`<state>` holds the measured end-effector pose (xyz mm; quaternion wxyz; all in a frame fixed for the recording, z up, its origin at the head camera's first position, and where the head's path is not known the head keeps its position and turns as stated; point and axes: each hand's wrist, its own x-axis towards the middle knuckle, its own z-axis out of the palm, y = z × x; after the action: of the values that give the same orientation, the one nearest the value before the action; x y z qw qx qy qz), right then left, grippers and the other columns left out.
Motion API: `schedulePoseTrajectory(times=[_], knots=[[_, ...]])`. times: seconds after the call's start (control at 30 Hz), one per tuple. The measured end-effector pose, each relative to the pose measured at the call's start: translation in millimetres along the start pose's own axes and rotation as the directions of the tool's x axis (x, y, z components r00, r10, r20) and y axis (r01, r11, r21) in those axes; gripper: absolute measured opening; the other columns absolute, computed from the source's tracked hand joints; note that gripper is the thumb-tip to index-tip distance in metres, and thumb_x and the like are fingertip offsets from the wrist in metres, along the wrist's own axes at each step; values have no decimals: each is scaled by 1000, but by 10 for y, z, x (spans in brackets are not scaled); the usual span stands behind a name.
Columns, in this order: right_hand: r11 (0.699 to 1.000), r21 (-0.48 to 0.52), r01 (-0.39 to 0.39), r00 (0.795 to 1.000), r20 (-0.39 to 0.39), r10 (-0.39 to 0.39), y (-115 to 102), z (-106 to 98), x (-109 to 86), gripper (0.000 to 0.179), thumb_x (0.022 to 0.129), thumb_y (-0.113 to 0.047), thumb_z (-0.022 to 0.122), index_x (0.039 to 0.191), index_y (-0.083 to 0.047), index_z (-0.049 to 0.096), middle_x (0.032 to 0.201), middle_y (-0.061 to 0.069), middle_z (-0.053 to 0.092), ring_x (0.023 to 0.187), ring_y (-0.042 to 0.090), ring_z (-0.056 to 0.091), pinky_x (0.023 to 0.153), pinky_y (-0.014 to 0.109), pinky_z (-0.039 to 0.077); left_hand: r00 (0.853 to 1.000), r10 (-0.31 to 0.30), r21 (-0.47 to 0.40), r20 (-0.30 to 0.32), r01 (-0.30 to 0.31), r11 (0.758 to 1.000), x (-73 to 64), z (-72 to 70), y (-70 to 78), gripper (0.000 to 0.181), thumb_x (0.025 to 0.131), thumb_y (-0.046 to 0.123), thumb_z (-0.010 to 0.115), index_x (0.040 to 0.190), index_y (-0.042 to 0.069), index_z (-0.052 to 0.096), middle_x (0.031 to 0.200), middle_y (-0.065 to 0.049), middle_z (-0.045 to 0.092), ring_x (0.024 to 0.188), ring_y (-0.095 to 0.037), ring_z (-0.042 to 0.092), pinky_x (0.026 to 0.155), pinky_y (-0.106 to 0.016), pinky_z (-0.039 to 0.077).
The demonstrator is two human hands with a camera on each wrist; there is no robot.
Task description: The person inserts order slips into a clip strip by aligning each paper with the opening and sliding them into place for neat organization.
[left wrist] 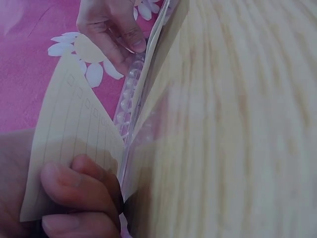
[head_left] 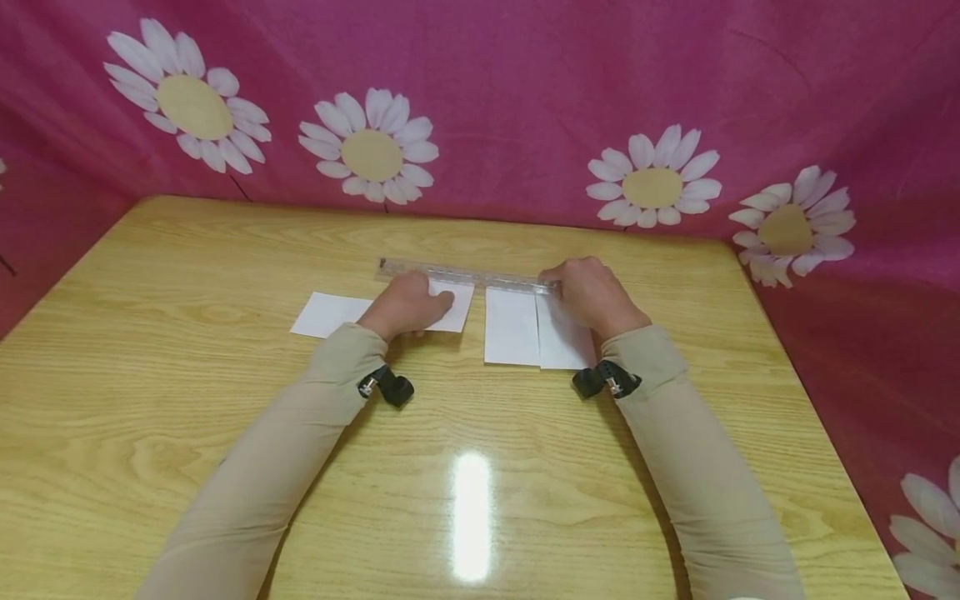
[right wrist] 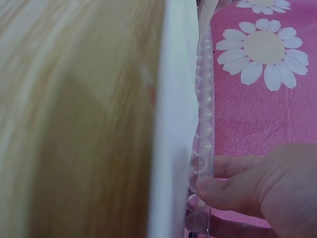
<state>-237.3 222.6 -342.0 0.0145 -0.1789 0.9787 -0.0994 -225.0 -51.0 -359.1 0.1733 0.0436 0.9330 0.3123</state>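
A clear plastic ruler (head_left: pixel 468 277) with a row of round bubble shapes lies across the far side of several white paper pieces. My right hand (head_left: pixel 596 296) pinches its right end between thumb and fingers, plain in the right wrist view. Two paper pieces (head_left: pixel 512 327) lie side by side below the ruler, the right one partly under that hand. My left hand (head_left: pixel 407 304) holds another paper piece (head_left: pixel 456 310), its fingers curled against the lined face (left wrist: pixel 74 119) in the left wrist view. A further white paper piece (head_left: pixel 330 314) extends to the left of this hand.
The wood-grain table (head_left: pixel 225 400) carries a bright light reflection near its front. Behind it hangs a pink cloth (head_left: pixel 510 108) with large white flowers. A black camera mount (head_left: pixel 393 387) is strapped on each wrist over beige sleeves.
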Motion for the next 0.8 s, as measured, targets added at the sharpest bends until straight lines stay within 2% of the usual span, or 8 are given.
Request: schedulePoseTrajectory(times=[0.43,0.8], knots=[[1000,7,-15,1000,3,15,-6,3,-5,40,99,3,55,128,-16,74,131,17,72,106,28,67,89,42,54,999,35,-17,7,-35,999,13,40,44,42,102,40,50,70,11,50,49,2,50,49,-15,46,60,-32,43],[1000,14,-8,1000,5,8,-4,4,2,41,98,4,54,128,-16,74,130,17,72,94,26,61,80,39,50,999,32,10,7,-32,999,36,63,78,39,102,41,49,79,10,53,51,2,52,49,-15,48,61,-32,44]])
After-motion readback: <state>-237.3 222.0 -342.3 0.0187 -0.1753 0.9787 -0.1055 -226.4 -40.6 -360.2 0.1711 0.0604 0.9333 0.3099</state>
